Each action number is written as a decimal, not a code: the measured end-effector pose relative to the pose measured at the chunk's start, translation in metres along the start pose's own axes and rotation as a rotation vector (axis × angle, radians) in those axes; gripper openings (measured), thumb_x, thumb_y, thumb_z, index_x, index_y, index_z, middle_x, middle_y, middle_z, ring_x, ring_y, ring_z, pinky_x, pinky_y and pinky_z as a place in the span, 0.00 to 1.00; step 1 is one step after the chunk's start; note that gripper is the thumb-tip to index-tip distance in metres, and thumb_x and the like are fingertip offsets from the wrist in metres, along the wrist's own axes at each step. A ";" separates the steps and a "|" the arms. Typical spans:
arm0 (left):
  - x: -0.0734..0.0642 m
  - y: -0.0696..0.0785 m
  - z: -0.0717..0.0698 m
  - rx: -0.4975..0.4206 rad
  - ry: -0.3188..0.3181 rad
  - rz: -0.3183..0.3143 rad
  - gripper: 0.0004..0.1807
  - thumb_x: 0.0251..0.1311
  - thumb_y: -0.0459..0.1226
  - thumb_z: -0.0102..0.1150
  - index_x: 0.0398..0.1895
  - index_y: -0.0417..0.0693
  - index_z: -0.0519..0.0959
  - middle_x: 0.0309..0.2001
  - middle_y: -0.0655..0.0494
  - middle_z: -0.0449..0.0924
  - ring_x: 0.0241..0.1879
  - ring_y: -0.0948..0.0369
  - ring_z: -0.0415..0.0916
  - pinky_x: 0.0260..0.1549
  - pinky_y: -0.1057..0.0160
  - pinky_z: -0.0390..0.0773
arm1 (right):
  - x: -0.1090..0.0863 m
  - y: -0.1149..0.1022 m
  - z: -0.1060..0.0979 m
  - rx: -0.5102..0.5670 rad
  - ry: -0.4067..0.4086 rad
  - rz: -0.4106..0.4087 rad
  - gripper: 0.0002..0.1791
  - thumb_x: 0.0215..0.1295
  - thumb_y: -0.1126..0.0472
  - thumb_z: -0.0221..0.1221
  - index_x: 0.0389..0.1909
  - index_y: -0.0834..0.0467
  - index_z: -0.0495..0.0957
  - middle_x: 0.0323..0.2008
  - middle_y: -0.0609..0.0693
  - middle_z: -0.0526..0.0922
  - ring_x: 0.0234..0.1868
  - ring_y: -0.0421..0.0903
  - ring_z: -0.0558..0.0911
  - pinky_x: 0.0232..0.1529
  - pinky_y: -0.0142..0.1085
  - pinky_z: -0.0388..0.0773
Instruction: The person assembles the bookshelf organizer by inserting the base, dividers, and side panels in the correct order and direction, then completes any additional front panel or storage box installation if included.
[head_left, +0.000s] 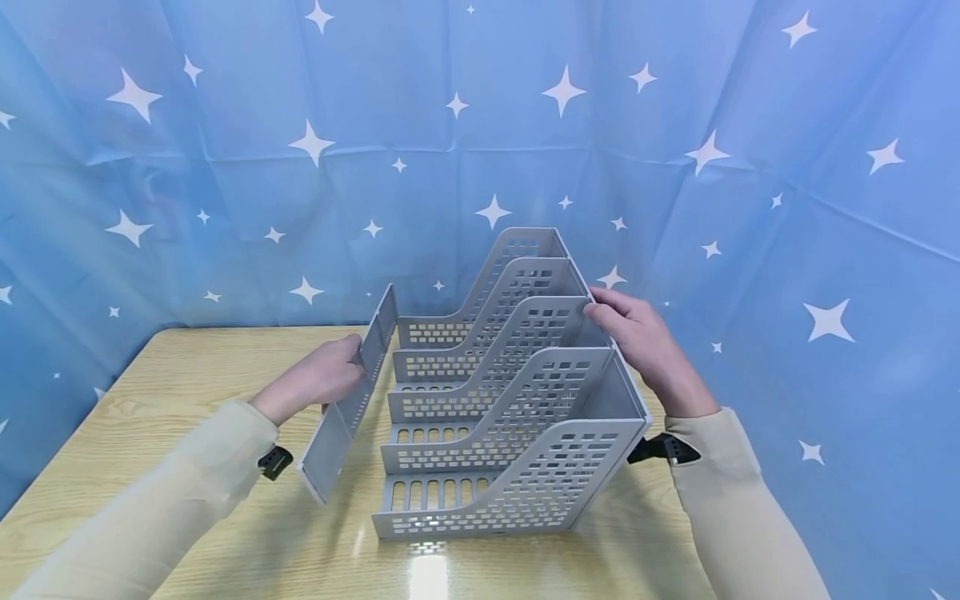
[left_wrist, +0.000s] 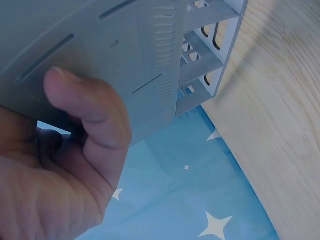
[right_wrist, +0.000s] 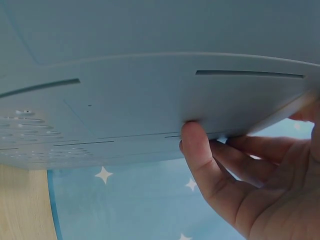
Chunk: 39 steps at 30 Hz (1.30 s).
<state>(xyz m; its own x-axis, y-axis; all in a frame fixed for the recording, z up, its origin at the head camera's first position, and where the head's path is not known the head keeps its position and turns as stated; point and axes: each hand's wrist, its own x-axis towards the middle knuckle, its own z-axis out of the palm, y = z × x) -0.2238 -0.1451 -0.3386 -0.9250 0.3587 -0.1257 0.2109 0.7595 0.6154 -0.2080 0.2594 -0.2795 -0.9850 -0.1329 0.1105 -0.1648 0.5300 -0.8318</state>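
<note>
A grey plastic file organizer [head_left: 491,510] with several upright perforated dividers stands on the table, low ends facing left. Its tall end on the right is closed by a flat end panel [right_wrist: 145,95]. My right hand [head_left: 645,342] grips the top edge of that panel, with the thumb [right_wrist: 196,145] on its outer face in the right wrist view. At the low end, my left hand [head_left: 327,372] holds a long grey strip panel [head_left: 327,454] in a tilted position. A narrow gap separates most of this strip from the dividers. The left thumb [left_wrist: 92,107] presses the strip's outer face.
A light wood table [head_left: 198,379] lies under everything. Behind it hangs a blue cloth [head_left: 420,183] with white stars, which also runs along both sides. Each wrist wears a black strap [head_left: 663,450].
</note>
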 end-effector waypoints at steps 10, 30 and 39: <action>0.004 0.000 0.005 -0.065 0.014 0.006 0.22 0.60 0.28 0.38 0.57 0.24 0.68 0.44 0.29 0.79 0.33 0.48 0.84 0.16 0.54 0.80 | 0.000 0.001 0.000 -0.006 0.000 -0.005 0.30 0.80 0.51 0.49 0.77 0.61 0.65 0.75 0.63 0.66 0.76 0.63 0.62 0.74 0.62 0.59; 0.006 0.013 0.021 -0.101 0.041 -0.003 0.20 0.70 0.30 0.35 0.56 0.25 0.70 0.34 0.38 0.75 0.11 0.56 0.73 0.11 0.55 0.78 | 0.002 0.003 0.001 0.006 -0.001 0.003 0.31 0.80 0.51 0.49 0.77 0.60 0.65 0.74 0.64 0.68 0.75 0.63 0.65 0.73 0.60 0.60; 0.007 0.010 0.031 -0.108 0.029 -0.028 0.23 0.71 0.30 0.33 0.62 0.22 0.65 0.31 0.39 0.77 0.10 0.57 0.74 0.12 0.55 0.80 | 0.002 0.003 0.001 0.015 -0.002 0.015 0.31 0.80 0.49 0.48 0.78 0.58 0.64 0.73 0.64 0.69 0.73 0.62 0.67 0.71 0.60 0.62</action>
<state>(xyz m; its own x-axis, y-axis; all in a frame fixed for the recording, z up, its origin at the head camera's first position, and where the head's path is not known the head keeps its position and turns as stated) -0.2184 -0.1180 -0.3577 -0.9392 0.3210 -0.1223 0.1508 0.7053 0.6927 -0.2102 0.2602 -0.2825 -0.9871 -0.1272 0.0969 -0.1495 0.5196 -0.8413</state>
